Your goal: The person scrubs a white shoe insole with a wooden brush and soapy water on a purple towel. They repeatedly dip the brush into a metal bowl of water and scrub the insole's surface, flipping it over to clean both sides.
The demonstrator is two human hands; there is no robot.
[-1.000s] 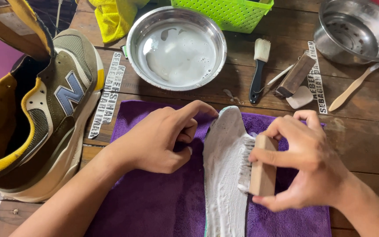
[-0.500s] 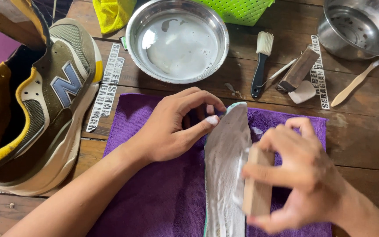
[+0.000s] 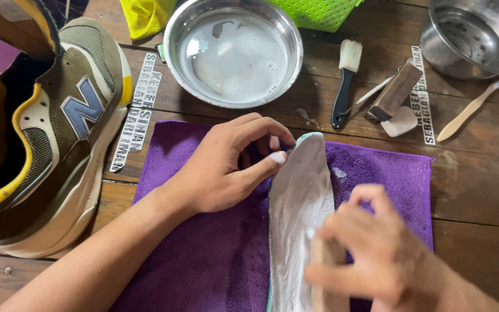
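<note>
A grey shoe insole (image 3: pixel 298 196), covered in soapy foam, lies lengthwise on a purple cloth (image 3: pixel 215 260). My left hand (image 3: pixel 226 164) pins the insole's toe end at its left edge, thumb pressed on it. My right hand (image 3: pixel 376 254), blurred, grips a wooden-backed brush (image 3: pixel 321 271) on the insole's lower half near the bottom of the view.
An olive, grey and yellow sneaker (image 3: pixel 47 133) stands at the left. Behind the cloth sit a steel bowl of soapy water (image 3: pixel 233 52), a black-handled brush (image 3: pixel 343 86), a wooden brush (image 3: pixel 394 92), a wooden spoon (image 3: pixel 469 110), a second steel bowl (image 3: pixel 475 37), a green basket (image 3: pixel 319 11) and a yellow cloth (image 3: pixel 145 17).
My right hand has slid the brush down the insole toward me, from its middle to its lower part. My left hand has kept its hold at the toe end.
</note>
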